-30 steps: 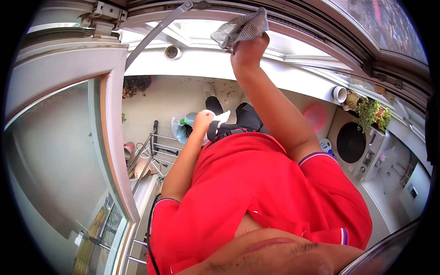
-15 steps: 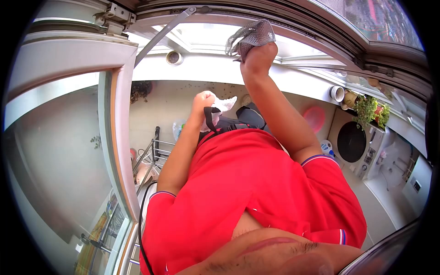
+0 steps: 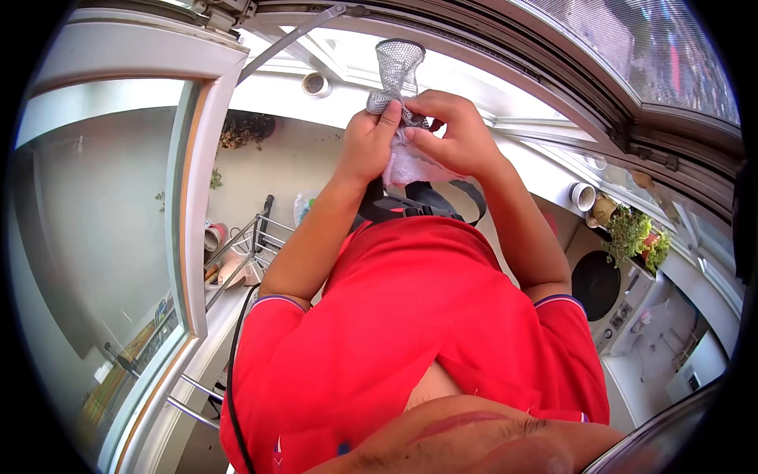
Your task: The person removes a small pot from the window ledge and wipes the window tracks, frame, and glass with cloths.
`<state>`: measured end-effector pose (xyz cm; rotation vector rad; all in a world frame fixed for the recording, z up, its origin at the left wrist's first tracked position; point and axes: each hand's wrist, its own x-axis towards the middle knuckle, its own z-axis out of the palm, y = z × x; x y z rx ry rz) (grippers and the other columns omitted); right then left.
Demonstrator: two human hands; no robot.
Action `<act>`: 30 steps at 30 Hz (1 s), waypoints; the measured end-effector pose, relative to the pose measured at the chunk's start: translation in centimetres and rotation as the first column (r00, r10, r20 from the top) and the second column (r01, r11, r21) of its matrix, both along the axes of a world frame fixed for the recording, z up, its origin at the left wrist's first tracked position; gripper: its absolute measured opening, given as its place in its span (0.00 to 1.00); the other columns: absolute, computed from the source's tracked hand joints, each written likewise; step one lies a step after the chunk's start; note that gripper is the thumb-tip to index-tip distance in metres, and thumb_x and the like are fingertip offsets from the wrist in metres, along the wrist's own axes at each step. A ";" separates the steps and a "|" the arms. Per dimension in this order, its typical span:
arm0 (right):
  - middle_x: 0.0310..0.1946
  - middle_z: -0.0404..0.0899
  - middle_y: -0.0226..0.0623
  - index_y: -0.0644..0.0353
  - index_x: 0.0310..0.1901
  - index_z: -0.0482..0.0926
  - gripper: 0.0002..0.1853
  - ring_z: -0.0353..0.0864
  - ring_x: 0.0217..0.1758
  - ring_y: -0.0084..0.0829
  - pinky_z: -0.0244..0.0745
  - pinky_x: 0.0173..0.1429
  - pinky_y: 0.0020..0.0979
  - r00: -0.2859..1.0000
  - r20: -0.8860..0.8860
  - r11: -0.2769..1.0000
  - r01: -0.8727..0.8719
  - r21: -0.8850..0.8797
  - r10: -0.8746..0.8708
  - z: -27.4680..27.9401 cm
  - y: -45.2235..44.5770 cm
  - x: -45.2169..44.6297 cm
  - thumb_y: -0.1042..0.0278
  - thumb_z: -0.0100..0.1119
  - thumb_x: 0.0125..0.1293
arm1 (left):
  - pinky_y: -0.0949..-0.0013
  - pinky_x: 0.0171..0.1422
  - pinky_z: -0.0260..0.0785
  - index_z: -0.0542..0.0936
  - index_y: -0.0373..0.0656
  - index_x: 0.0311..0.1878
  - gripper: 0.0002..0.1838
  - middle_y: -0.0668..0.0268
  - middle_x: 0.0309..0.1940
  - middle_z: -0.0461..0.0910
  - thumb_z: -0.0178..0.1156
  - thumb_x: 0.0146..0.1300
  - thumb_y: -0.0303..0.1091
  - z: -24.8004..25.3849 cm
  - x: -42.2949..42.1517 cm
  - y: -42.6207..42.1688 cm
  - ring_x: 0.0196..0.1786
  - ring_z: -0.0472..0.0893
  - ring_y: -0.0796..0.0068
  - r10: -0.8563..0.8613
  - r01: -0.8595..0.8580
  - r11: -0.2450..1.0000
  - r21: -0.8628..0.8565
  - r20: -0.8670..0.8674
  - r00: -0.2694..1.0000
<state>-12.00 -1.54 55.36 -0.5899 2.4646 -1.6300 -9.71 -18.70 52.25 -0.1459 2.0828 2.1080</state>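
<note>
A piece of grey mesh cloth (image 3: 400, 65) stands up bunched between my two hands, its loose end spread out at the top. My left hand (image 3: 368, 146) is closed on its gathered lower part, thumb pressed on the mesh. From the other side my right hand (image 3: 458, 130) pinches the same bunch with thumb and fingers. A whitish-pink cloth (image 3: 412, 167) hangs just below the mesh, beneath my fingers. Which fingers hold this cloth is hidden.
An open window sash (image 3: 217, 197) stands at the left, with a metal stay arm (image 3: 292, 43) above. A metal rack (image 3: 264, 237) is beside my left arm. Round containers (image 3: 315, 84) and potted plants (image 3: 628, 229) line the ledge. A black strap (image 3: 474, 197) hangs at my waist.
My right hand has brought the grey mesh down from the window frame. My left hand has moved up and right to meet it, and both now hold the mesh.
</note>
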 end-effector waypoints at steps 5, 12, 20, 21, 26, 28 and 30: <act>0.29 0.84 0.39 0.62 0.37 0.86 0.06 0.84 0.30 0.34 0.78 0.34 0.30 0.933 -0.350 0.982 0.135 0.129 -0.082 2.5 5.5 -0.8 0.70 0.66 0.60 | 0.72 0.40 0.70 0.83 0.31 0.39 0.16 0.66 0.29 0.83 0.62 0.71 0.38 -1.7 -0.9 0.4 0.33 0.77 0.82 0.283 -0.282 0.959 0.021 -0.068 0.957; 0.23 0.80 0.31 0.56 0.31 0.83 0.02 0.80 0.23 0.30 0.74 0.28 0.30 0.662 -0.740 0.936 0.172 0.306 0.120 2.8 11.1 -5.7 0.73 0.67 0.57 | 0.69 0.34 0.70 0.82 0.29 0.34 0.22 0.65 0.27 0.83 0.64 0.69 0.45 0.0 -6.1 1.3 0.28 0.76 0.79 0.431 -0.432 0.901 0.031 0.046 0.901; 0.20 0.77 0.31 0.58 0.28 0.83 0.01 0.76 0.18 0.27 0.70 0.24 0.28 0.771 -0.635 0.969 0.116 0.217 0.050 3.0 11.4 -5.4 0.74 0.66 0.54 | 0.70 0.38 0.71 0.83 0.30 0.34 0.18 0.62 0.25 0.83 0.67 0.66 0.40 0.5 -8.7 2.6 0.30 0.78 0.76 0.465 -0.468 0.884 -0.024 -0.072 0.882; 0.20 0.77 0.31 0.58 0.28 0.83 0.01 0.76 0.18 0.26 0.69 0.24 0.27 0.796 -0.604 0.968 0.113 0.222 0.046 3.1 11.3 -5.3 0.74 0.66 0.55 | 0.68 0.39 0.72 0.84 0.30 0.34 0.18 0.59 0.26 0.85 0.69 0.64 0.41 1.2 -8.5 3.3 0.30 0.80 0.73 0.506 -0.506 0.863 -0.008 -0.012 0.863; 0.21 0.78 0.33 0.61 0.29 0.84 0.03 0.75 0.19 0.25 0.68 0.25 0.26 0.884 -0.466 0.968 0.148 0.205 -0.037 3.7 10.9 -5.6 0.72 0.66 0.55 | 0.63 0.40 0.73 0.85 0.31 0.37 0.19 0.54 0.28 0.86 0.71 0.60 0.42 0.4 -7.9 6.3 0.28 0.82 0.64 0.432 -0.460 0.881 -0.107 -0.210 0.877; 0.21 0.78 0.34 0.63 0.30 0.84 0.05 0.74 0.20 0.24 0.67 0.26 0.25 0.911 -0.403 0.973 0.161 0.165 -0.083 3.6 11.0 -5.6 0.70 0.66 0.55 | 0.65 0.36 0.72 0.85 0.30 0.36 0.17 0.56 0.25 0.85 0.70 0.62 0.40 0.7 -8.2 5.6 0.25 0.80 0.68 0.470 -0.500 0.852 -0.156 -0.193 0.861; 0.21 0.78 0.34 0.64 0.29 0.84 0.06 0.74 0.20 0.24 0.67 0.27 0.25 0.929 -0.353 0.976 0.170 0.137 -0.112 3.8 11.3 -5.6 0.70 0.66 0.55 | 0.68 0.30 0.70 0.85 0.30 0.33 0.16 0.60 0.23 0.84 0.69 0.64 0.38 1.3 -9.0 3.5 0.23 0.77 0.73 0.562 -0.559 0.827 0.061 -0.048 0.826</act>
